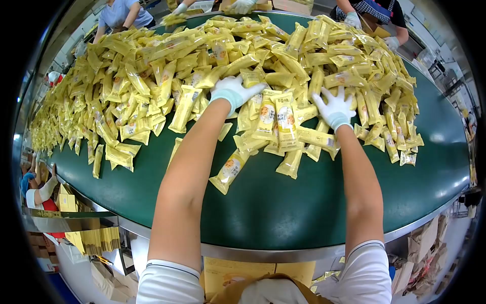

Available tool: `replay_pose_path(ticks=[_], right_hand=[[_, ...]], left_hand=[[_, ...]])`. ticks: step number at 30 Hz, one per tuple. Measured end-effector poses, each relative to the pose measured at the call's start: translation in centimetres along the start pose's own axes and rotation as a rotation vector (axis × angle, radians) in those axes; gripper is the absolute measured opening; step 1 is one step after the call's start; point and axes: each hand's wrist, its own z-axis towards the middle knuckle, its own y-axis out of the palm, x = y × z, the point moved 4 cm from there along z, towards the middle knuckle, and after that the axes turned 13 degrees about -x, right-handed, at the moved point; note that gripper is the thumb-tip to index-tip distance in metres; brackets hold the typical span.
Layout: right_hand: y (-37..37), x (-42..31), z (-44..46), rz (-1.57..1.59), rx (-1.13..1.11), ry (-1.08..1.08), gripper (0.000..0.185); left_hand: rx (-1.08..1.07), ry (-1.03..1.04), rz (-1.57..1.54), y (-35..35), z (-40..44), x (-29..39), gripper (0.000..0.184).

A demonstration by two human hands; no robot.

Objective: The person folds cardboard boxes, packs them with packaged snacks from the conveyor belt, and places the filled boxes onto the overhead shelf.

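A large heap of yellow snack packets [283, 116], long and narrow with printed labels, lies on the green table surface [273, 218]. My left hand [234, 92], in a white glove, reaches into the heap with its thumb stretched to the right. Its fingertips rest among the packets and are partly hidden. To the right, my right hand [336, 107], gloved too, lies against the heap with its fingers spread. Several packets sit between the hands, two with their printed fronts facing up. One loose packet [230, 171] lies nearer to me on the green surface.
A metal rim [273, 255] edges the table in front of me. Below it stands a cardboard box [238, 276]. Across the table, co-workers' gloved hands [353, 20] are at the heap's far side. Flattened cartons [101, 240] stand at lower left, and brown bags [425, 243] at lower right.
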Motion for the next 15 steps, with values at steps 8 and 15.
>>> replay_pose_path(ticks=[8,15], right_hand=[[2.9,-0.3,-6.7,0.048,0.018,-0.210,0.061],[3.6,-1.0,-16.2,0.068,-0.029,-0.229,0.065]], left_hand=[[0.022,0.320,-0.096,5.0,-5.1,2.6,0.096],[-0.075,0.293,-0.021,6.0,-12.3,0.5,0.098]])
